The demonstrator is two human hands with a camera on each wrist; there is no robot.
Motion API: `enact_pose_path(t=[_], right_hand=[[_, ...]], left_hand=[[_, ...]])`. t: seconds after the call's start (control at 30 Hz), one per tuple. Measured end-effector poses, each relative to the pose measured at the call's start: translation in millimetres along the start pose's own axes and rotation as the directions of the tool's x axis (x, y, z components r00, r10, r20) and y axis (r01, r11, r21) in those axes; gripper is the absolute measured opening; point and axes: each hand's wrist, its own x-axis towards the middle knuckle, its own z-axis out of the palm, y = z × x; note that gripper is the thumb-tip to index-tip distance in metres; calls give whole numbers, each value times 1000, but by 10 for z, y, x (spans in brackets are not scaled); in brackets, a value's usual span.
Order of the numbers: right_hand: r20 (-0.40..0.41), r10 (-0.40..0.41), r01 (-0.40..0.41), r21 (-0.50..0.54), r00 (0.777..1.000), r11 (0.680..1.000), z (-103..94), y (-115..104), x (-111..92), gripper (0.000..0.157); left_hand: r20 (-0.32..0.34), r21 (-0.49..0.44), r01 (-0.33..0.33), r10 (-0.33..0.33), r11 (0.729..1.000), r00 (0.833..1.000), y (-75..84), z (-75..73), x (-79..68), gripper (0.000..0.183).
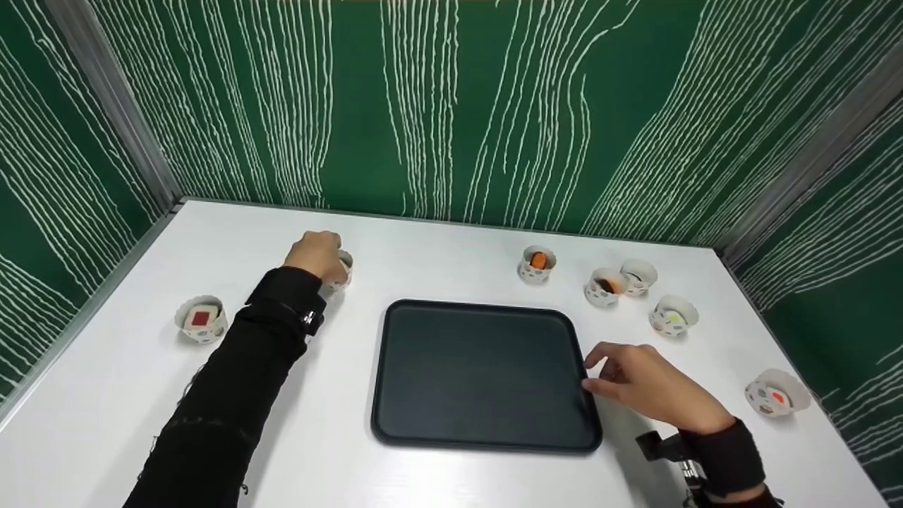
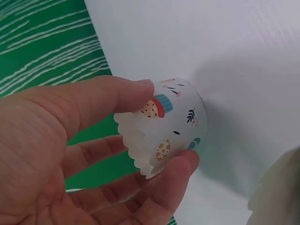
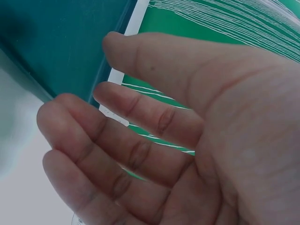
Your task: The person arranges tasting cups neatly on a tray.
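My left hand grips a white paper baking cup printed with cupcakes and leaves. The thumb lies on one side of its wall and the fingers on the other; its scalloped rim faces the palm. In the head view the hand covers most of this cup, at the back left of the table, and its contents are hidden. My right hand is beside the right edge of a dark rectangular tray, fingers loosely bent and thumb apart, with nothing between them. The tray's surface is bare.
A baking cup at left holds a white piece with a red square. Towards the right stand several more: one with an orange piece, two side by side, one with a yellow-green centred piece, and a far-right cup. Green walls enclose the white table.
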Motion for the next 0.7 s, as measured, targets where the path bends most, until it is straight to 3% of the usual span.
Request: enact_pose_path(t=[0.33,0.7], right_hand=[[-12,-9,9,-2,1000,1000,-13,6,-10,27],[-12,-9,9,-9,1000,1000,-28,-3,-6,27]], left_hand=[[-3,-4,-6,6,1000,1000,5,4,-11,30],[-19,-20,1,-1,1000,1000,43,-50,-27,34]])
